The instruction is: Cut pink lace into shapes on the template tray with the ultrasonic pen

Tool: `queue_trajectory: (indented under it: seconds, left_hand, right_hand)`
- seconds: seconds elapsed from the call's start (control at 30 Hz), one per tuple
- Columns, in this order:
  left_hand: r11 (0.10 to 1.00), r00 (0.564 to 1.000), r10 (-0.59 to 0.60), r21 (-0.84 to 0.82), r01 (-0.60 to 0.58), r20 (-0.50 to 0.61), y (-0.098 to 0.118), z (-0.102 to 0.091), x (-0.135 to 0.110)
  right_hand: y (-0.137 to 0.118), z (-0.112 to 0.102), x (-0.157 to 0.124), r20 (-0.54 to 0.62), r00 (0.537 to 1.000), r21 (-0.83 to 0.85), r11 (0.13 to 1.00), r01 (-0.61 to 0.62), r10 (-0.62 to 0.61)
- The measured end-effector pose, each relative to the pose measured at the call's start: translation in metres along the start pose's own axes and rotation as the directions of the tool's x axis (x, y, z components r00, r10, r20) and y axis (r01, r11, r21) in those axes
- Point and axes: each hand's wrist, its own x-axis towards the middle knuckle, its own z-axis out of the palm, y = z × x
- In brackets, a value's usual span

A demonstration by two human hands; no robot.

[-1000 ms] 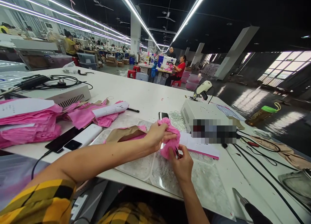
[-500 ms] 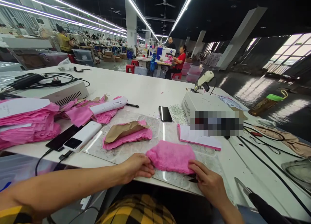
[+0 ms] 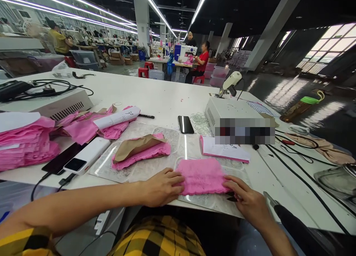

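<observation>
A stack of thin pink fabric pieces [image 3: 202, 176] with scalloped lower edges lies on a clear plastic sheet [image 3: 139, 171] at the table's front. My left hand [image 3: 164, 188] rests with outstretched fingers along the stack's left edge, its thumb hidden. At the right edge, the fingers of my right hand [image 3: 249, 198] close on the stack's side. A dark pointed tool [image 3: 231, 198], its kind unclear, pokes out beneath that hand. Just behind lies another pink bundle [image 3: 144, 158] with brown paper [image 3: 136, 146] folded over it.
Pink piles [image 3: 25, 141] and a white power bank [image 3: 87, 156] lie left. A phone [image 3: 185, 125], white thread [image 3: 200, 123] and a paper-topped pink bundle [image 3: 224, 149] are behind. Right are a metal box [image 3: 222, 109], cables [image 3: 294, 178] and a black-handled tool [image 3: 292, 219]. Co-workers sit beyond.
My left hand has gone from pinching the stack's corner to lying with straighter fingers along its left edge. The stack looks flatter and squarer. The whole view has shifted slightly.
</observation>
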Motion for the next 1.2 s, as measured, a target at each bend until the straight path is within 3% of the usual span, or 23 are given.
queue_trajectory:
  seconds: [0.07, 0.13, 0.23, 0.3, 0.37, 0.5, 0.63, 0.73, 0.8, 0.9, 1.03, 1.2]
  left_hand:
    - [0.999, 1.000, -0.011, -0.033, 0.011, -0.012, 0.005, -0.003, 0.003]
    - [0.998, 1.000, -0.010, -0.054, 0.009, -0.006, 0.009, -0.006, 0.013]
    - [0.999, 0.999, 0.015, -0.051, -0.014, 0.029, 0.012, -0.005, 0.038]
    - [0.999, 0.996, 0.023, -0.031, -0.020, 0.082, 0.014, -0.002, 0.054]
    - [1.000, 0.988, 0.010, -0.024, -0.007, 0.154, 0.015, 0.002, 0.067]
    - [0.989, 0.956, -0.090, -0.086, 0.118, 0.279, 0.015, 0.004, 0.079]
    - [0.963, 0.927, -0.165, -0.149, 0.225, 0.336, 0.013, 0.001, 0.086]
    - [0.945, 0.915, -0.185, -0.191, 0.266, 0.360, 0.008, 0.000, 0.091]
    - [0.927, 0.908, -0.197, -0.231, 0.295, 0.370, 0.003, 0.000, 0.094]
    - [0.892, 0.898, -0.221, -0.293, 0.344, 0.380, -0.003, 0.000, 0.097]
    - [0.837, 0.894, -0.230, -0.391, 0.383, 0.384, -0.009, 0.000, 0.097]
    - [0.756, 0.900, -0.208, -0.521, 0.397, 0.383, -0.017, -0.001, 0.096]
  right_hand:
    - [0.005, 0.001, -0.015, 0.028, 0.990, 0.083, 0.987, -0.137, 0.135]
    - [0.005, 0.002, -0.022, 0.017, 0.953, 0.157, 0.940, -0.302, 0.303]
    - [-0.003, 0.005, -0.014, 0.046, 0.821, 0.195, 0.801, -0.567, 0.570]
    - [-0.009, 0.008, -0.001, 0.114, 0.744, 0.162, 0.727, -0.667, 0.658]
    - [-0.013, 0.011, 0.011, 0.181, 0.729, 0.136, 0.717, -0.684, 0.661]
    - [-0.014, 0.015, 0.021, 0.208, 0.742, 0.150, 0.729, -0.668, 0.637]
    - [-0.010, 0.013, 0.018, 0.200, 0.729, 0.175, 0.709, -0.683, 0.654]
    - [-0.015, 0.007, 0.011, 0.141, 0.691, 0.183, 0.667, -0.722, 0.709]
    - [-0.026, 0.004, 0.003, 0.141, 0.657, 0.250, 0.615, -0.748, 0.741]
    - [-0.056, 0.006, -0.005, 0.257, 0.627, 0.440, 0.489, -0.753, 0.735]
    - [-0.095, 0.020, 0.000, 0.378, 0.612, 0.478, 0.419, -0.772, 0.695]
    - [-0.109, 0.035, 0.018, 0.360, 0.568, 0.565, 0.311, -0.764, 0.740]
